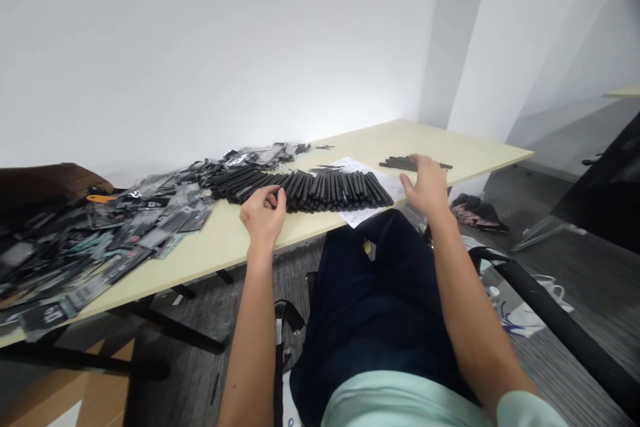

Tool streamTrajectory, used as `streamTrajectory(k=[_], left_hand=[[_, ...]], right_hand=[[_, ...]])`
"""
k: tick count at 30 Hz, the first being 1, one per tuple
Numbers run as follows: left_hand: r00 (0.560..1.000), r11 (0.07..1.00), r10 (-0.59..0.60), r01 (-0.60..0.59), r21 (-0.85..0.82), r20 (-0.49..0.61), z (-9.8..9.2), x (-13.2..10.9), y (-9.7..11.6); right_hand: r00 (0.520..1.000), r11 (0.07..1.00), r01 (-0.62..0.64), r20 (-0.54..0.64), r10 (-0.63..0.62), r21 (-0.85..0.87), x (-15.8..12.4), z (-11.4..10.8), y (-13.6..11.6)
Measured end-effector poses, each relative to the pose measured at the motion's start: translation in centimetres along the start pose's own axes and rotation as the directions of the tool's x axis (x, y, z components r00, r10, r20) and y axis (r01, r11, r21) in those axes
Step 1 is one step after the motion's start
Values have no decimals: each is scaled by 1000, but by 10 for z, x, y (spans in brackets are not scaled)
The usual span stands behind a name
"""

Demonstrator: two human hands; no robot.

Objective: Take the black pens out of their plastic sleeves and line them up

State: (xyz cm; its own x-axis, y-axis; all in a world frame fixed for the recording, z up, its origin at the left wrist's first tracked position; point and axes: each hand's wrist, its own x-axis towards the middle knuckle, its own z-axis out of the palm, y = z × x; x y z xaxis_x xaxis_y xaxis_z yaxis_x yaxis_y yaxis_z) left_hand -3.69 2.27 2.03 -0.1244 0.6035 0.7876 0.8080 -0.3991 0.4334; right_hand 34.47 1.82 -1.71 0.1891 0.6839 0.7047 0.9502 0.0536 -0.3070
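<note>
While the left hand's curled fingers point(273, 199) close against the fanned black tubes point(325, 190), the right hand's open fingers point(415, 163) spread over a smaller bunch point(393, 162) beyond them. Parallel tubes on the surface point(225, 237) lift singly more easily.

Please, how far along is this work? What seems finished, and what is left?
Done: many black tubes lie side by side in a long row. In hand: the left hand curls at the row's edge; the open right hand reaches a small bunch of tubes. Remaining: a big heap of plastic packets on the table.
</note>
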Motion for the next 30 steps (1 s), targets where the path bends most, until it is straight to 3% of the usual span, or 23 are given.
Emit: streamTrajectory(k=[3,5,7,12,15,18,23,30], left_hand=[[1000,1000,-2,3,-8,22,-1,-1,3],[1000,1000,-14,13,15,11,-2,-1,3],[999,999,-36,36,32,-6,-2,-1,2],[995,996,-88,89,14,-49,-3,-1,4],[991,998,-44,50,44,-125,-6,0,7],[992,1000,2,0,13,-129,-7,1,8],[997,999,26,-29,-41,-78,-5,-1,5],[1000,997,-8,7,-76,-4,-4,-2,3]], right_hand=[[982,977,-154,83,168,-145,36,20,8],[916,912,-334,145,374,-238,56,37,11],[890,892,-358,187,416,-278,69,53,14],[826,893,-278,387,410,-354,73,79,22],[839,924,-203,430,335,-325,70,79,27],[857,957,-98,465,220,-272,65,73,29],[885,977,0,456,98,-211,54,66,29],[943,987,58,333,-6,-147,49,60,30]])
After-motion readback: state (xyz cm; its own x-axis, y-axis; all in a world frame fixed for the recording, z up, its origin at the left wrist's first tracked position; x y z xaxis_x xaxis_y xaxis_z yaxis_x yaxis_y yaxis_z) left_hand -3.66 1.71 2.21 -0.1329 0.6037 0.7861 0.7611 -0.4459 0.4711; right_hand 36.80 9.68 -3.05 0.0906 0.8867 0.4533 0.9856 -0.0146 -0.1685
